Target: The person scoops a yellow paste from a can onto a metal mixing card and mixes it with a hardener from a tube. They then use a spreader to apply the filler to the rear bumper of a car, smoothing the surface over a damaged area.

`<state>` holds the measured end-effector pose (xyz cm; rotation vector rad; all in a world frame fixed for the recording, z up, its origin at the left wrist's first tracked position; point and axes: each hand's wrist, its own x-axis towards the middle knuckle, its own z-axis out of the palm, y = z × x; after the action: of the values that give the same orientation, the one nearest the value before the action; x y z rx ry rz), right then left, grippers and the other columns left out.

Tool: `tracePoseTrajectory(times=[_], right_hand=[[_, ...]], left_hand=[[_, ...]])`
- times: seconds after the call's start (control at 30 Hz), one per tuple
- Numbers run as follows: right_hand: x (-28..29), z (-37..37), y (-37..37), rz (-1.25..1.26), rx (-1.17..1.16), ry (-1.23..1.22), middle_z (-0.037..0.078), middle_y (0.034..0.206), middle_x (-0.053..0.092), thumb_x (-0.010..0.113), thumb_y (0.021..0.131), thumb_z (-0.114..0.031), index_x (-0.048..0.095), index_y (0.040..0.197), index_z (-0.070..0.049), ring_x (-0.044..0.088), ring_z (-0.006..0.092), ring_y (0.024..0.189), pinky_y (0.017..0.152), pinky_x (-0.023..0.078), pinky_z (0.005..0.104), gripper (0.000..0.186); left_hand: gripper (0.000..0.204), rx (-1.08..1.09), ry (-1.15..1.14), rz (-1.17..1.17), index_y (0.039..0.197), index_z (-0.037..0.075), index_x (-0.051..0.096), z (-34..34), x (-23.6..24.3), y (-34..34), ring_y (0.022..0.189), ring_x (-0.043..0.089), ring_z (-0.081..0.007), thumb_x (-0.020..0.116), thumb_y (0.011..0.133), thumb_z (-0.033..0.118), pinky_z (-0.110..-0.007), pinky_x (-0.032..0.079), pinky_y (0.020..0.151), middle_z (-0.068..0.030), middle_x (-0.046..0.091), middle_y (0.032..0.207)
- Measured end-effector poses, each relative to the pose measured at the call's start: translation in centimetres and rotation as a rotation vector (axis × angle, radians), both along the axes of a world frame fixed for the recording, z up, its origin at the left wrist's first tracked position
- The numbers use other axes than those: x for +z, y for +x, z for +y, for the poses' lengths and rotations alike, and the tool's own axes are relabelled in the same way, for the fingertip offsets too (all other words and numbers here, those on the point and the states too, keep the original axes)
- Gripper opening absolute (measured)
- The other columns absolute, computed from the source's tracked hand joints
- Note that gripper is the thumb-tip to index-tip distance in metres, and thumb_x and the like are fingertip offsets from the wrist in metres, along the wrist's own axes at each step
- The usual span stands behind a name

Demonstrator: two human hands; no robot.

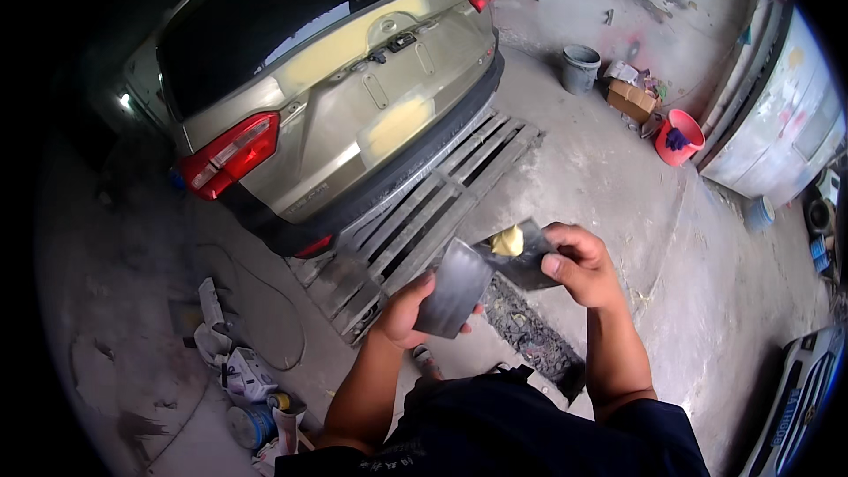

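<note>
My left hand (404,316) is closed around a flat grey putty spreader (454,291), its face tilted up. In my right hand (586,267) is a second dark flat spreader (537,272), pinched between thumb and fingers. A dab of pale yellow putty (507,241) sits on that dark one. The two spreaders come together in front of me, their near edges overlapping or almost so. Beyond them stands a beige car (336,141) with its rear toward me; dried yellow filler (396,129) covers patches of its tailgate.
A slatted wooden pallet (415,221) lies by the car's bumper, and a floor trench (534,336) runs near my feet. Along the right wall are a grey bucket (580,69), a cardboard box (631,101) and a red bucket (679,137). Cans and scraps (252,424) lie lower left.
</note>
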<state>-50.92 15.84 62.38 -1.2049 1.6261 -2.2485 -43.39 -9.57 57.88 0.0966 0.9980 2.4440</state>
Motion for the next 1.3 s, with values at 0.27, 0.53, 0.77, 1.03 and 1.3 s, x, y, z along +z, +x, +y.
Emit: tracePoseTrajectory(times=[0.27, 0.53, 0.77, 1.03, 1.3], right_hand=[[2.3, -7.3, -1.6, 0.449, 0.059, 0.456, 0.014, 0.116, 0.059, 0.060, 0.070, 0.005, 0.064, 0.115, -0.007, 0.055, 0.0310, 0.108, 0.092, 0.044, 0.0378, 0.046], [1.6, -18.5, -2.4, 0.625, -0.584, 0.572, 0.017, 0.110, 0.059, 0.064, 0.068, -0.001, 0.064, 0.114, -0.007, 0.056, 0.0335, 0.102, 0.087, 0.048, 0.0395, 0.046], [0.9, -25.9, -3.3, 0.540, -0.532, 0.585, 0.016, 0.114, 0.058, 0.058, 0.069, 0.006, 0.062, 0.118, -0.006, 0.055, 0.0333, 0.102, 0.088, 0.046, 0.0386, 0.050], [1.9, -28.9, -5.9, 0.626, -0.444, 0.514, 0.015, 0.114, 0.058, 0.056, 0.066, 0.008, 0.066, 0.111, -0.005, 0.055, 0.0325, 0.101, 0.088, 0.045, 0.0408, 0.048], [2.8, -28.9, -12.9, 0.762, -0.090, 0.358, 0.016, 0.117, 0.056, 0.054, 0.062, 0.004, 0.065, 0.112, -0.007, 0.051, 0.0352, 0.106, 0.093, 0.043, 0.0427, 0.052]], left_hand=[[0.072, -0.145, 0.336, 0.108, 0.136, 0.004, 0.033, -5.4, -1.6, -0.5, 0.099, 0.059, -0.0416, 0.051, 0.088, 0.055, -0.052, 0.053, 0.075, -0.0194, 0.049, 0.127], [0.064, 0.451, -0.022, 0.253, 0.139, 0.004, 0.033, -12.0, -1.4, -4.7, 0.116, 0.051, -0.0248, 0.042, 0.095, 0.050, -0.043, 0.047, 0.091, -0.0122, 0.047, 0.130], [0.054, 0.594, -0.302, 0.439, 0.142, 0.000, 0.029, -19.5, -2.7, -7.7, 0.118, 0.046, -0.0206, 0.036, 0.101, 0.035, -0.037, 0.042, 0.096, -0.0103, 0.042, 0.137], [0.064, 0.274, 0.056, 0.265, 0.140, 0.004, 0.030, -24.8, -0.4, -10.3, 0.112, 0.053, -0.0296, 0.046, 0.094, 0.045, -0.047, 0.052, 0.080, -0.0141, 0.048, 0.128], [0.071, -0.173, 0.415, 0.116, 0.142, 0.009, 0.027, -26.9, -1.2, -12.5, 0.111, 0.052, -0.0465, 0.051, 0.090, 0.050, -0.057, 0.055, 0.069, -0.0201, 0.042, 0.134]])
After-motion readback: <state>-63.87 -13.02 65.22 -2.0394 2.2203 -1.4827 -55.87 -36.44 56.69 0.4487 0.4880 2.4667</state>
